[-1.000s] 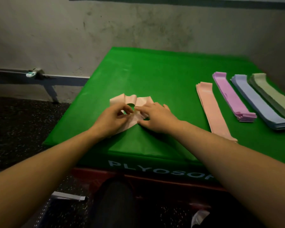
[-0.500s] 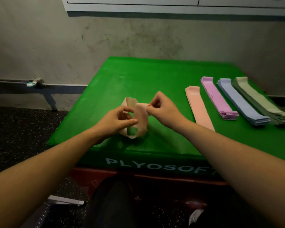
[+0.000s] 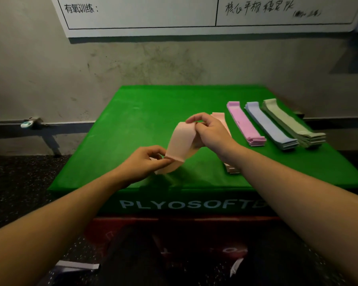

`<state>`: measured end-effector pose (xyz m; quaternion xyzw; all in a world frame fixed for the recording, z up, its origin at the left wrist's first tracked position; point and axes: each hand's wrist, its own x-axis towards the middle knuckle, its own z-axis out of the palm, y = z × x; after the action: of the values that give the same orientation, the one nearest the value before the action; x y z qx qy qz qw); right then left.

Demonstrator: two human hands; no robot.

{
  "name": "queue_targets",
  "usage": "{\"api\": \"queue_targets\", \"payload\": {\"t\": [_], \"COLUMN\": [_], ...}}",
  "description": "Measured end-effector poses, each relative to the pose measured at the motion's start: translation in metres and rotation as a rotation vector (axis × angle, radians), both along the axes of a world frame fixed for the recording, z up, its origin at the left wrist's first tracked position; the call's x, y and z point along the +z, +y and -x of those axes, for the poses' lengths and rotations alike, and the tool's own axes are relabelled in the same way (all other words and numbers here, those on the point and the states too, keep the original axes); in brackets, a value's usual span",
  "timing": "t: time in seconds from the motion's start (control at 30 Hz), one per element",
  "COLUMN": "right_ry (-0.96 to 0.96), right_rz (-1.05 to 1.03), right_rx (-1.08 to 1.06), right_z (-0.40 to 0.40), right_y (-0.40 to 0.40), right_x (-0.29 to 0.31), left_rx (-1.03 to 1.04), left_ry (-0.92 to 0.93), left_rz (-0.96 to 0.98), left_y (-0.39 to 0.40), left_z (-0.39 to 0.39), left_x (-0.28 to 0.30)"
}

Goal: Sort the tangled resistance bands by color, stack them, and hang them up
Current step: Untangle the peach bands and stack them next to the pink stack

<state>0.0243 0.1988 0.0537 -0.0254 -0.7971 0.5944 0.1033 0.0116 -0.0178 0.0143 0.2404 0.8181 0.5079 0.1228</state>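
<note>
Green box [image 3: 143, 112] carries four stacks at right: green [image 3: 287, 120], blue [image 3: 269, 126], purple [image 3: 244, 124], pink [image 3: 220, 117]. Above its front, right hand [image 3: 210, 131] pinches the pink band [image 3: 181, 141] top; left hand [image 3: 145, 162] pinches its lower end.

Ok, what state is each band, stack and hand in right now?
peach band: lifted, stretched between both hands
left hand: pinches its lower end
right hand: pinches its upper end
peach stack: flat, partly hidden
pink stack: flat
blue stack: flat
green stack: flat
</note>
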Motion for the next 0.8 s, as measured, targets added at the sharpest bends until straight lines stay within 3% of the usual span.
{"api": "queue_targets", "payload": {"t": [0.2, 0.37, 0.57, 0.8], "right_ry": [-0.058, -0.024, 0.118, 0.257], "right_rz": [-0.102, -0.308, 0.098, 0.194], "right_rx": [0.082, 0.257, 0.245, 0.144], "right_z": [-0.027, -0.045, -0.069, -0.082], "right_y": [0.015, 0.012, 0.008, 0.005], "right_x": [-0.003, 0.0, 0.028, 0.051], "left_rx": [0.116, 0.138, 0.137, 0.156], "left_ry": [0.325, 0.332, 0.26, 0.203], "left_rz": [-0.179, -0.301, -0.423, -0.522], "left_y": [0.011, 0.016, 0.033, 0.049], "left_z": [-0.015, -0.024, -0.04, -0.055], "left_x": [0.025, 0.046, 0.071, 0.086]}}
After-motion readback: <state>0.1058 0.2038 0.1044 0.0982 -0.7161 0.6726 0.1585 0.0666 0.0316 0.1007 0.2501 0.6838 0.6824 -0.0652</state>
